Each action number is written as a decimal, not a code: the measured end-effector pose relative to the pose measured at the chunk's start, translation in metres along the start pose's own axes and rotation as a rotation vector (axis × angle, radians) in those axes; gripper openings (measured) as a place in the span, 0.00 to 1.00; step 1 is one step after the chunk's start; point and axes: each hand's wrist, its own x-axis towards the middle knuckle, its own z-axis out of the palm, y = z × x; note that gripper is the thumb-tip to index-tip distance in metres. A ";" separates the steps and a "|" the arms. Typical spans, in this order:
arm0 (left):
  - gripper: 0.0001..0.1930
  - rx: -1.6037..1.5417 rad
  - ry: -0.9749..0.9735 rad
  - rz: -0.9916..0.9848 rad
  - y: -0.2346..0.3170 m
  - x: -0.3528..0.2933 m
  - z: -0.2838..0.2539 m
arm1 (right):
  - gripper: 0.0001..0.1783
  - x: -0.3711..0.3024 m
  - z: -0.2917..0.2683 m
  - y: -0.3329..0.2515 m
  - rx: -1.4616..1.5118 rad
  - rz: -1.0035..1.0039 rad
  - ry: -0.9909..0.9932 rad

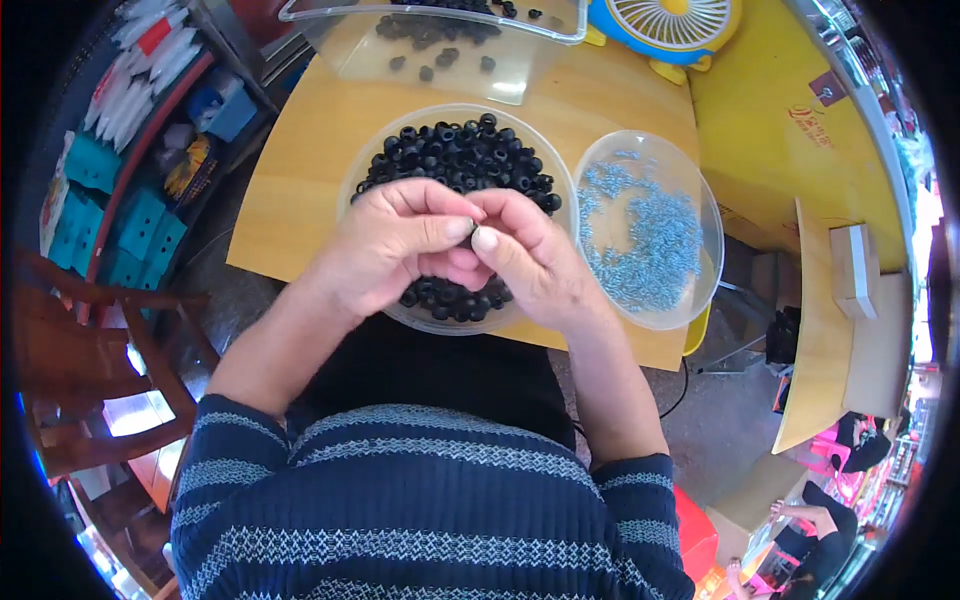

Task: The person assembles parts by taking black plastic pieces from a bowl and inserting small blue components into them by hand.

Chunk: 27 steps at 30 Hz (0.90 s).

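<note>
Over a round clear tub, my left hand and my right hand meet with fingertips together. Between their thumbs and fingers is a small dark piece, mostly covered by the fingers. It looks like the black round parts that fill the tub, several showing a hole or hollow. To the right of my right hand stands a round clear dish with many tiny shiny light-blue pieces, too small to name. My forearms cover part of the tub's near side.
A clear plastic bin with more black parts stands on the wooden table at the back. Beside it is a blue and yellow fan. A yellow box borders the right side. Wooden chairs stand left; another person is at lower right.
</note>
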 end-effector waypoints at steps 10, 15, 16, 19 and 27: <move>0.10 0.503 0.402 0.478 0.135 0.085 0.009 | 0.08 -0.038 -0.108 -0.014 -0.866 0.209 0.597; 0.09 0.752 0.156 0.380 0.073 0.067 -0.015 | 0.10 -0.030 -0.116 0.013 -1.258 0.236 0.471; 0.09 0.840 0.183 0.305 0.061 0.060 -0.011 | 0.10 -0.026 -0.116 0.018 -1.330 0.152 0.496; 0.07 1.131 0.120 0.112 0.029 0.047 -0.010 | 0.09 -0.008 -0.108 0.026 -1.454 0.155 0.463; 0.07 1.829 -0.078 0.257 -0.020 0.050 -0.017 | 0.06 -0.010 -0.102 0.023 -1.238 0.265 0.598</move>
